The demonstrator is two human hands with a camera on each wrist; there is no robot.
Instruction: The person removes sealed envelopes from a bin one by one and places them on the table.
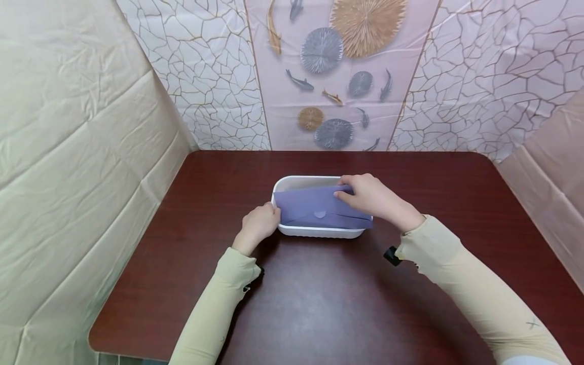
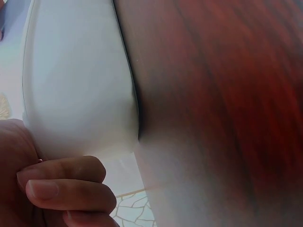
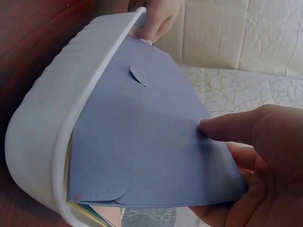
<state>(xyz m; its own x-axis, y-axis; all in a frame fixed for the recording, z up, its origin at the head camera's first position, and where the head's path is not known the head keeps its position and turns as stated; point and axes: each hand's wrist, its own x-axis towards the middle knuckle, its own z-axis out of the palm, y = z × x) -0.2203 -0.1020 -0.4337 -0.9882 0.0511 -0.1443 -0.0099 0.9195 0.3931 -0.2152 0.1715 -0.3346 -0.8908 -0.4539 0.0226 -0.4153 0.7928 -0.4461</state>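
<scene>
A purple envelope with a small rounded flap tab lies aslant in a white plastic basket, its near right corner reaching past the rim. My right hand pinches the envelope's far right edge, thumb on top and fingers underneath, as the right wrist view shows. At the basket's left end, my left hand grips the rim with curled fingers. Beneath the envelope, thin yellow and green edges show inside the basket; what they belong to is hidden.
The basket stands on a dark reddish-brown table with rounded corners. Patterned cloth hangs behind the table, and pale quilted cloth covers the left side. A black wrist device sits at my right cuff.
</scene>
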